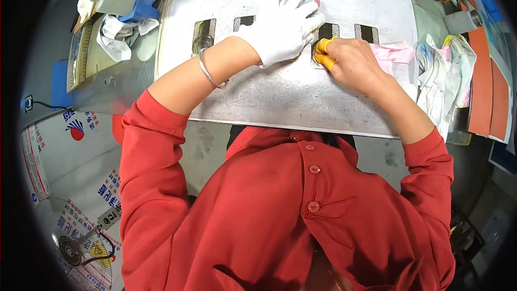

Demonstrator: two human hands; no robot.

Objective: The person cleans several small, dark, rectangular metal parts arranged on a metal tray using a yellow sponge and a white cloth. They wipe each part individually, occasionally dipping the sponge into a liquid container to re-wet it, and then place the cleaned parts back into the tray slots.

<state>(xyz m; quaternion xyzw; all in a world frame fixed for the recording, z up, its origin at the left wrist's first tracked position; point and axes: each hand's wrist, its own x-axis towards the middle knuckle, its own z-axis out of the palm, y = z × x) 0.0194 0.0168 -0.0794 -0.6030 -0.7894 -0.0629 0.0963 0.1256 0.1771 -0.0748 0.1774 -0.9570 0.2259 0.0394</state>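
A small dark mesh-covered rectangular opening [327,30] in the scratched grey metal plate [280,91] on the bench sits far of centre; the mesh looks thin, springy and easily dented, best handled by its edges. The right hand [358,64], with yellow rubber fingertip covers [323,54], pinches at its near edge. The white-gloved left hand [285,29] lies spread flat just left, pink cloth [396,54] right.

The white-gloved left hand [285,29] presses flat on the metal plate [280,97]. The right hand [353,62], with yellow finger cots [323,54], pinches at a mesh slot [327,31].
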